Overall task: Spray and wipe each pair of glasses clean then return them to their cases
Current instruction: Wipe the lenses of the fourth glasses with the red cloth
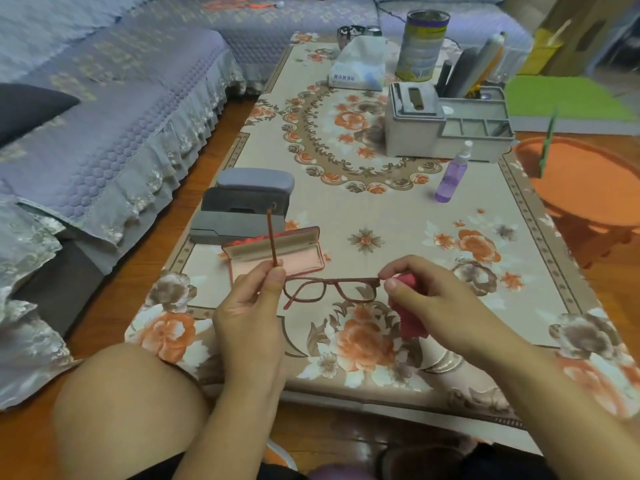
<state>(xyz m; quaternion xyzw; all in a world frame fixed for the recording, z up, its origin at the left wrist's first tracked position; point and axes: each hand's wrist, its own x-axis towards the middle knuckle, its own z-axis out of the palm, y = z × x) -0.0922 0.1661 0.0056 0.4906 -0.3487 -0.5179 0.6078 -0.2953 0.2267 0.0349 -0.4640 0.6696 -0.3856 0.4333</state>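
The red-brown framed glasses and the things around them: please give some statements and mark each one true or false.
1. The left hand pinches one temple arm of the red-brown framed glasses. True.
2. The right hand holds a blue sponge. False: it holds a red cloth.
3. The red hinged glasses case is closed. False: it lies open.
4. The purple spray bottle stands upright on the floral tablecloth. True.

The reddish-brown glasses (330,289) are held above the table, lenses facing down, one temple arm unfolded and pointing away. Behind them lies an open red case (275,258) (pink lining). Further left stand grey cases (242,206). The purple spray bottle (452,174) stands upright at right.
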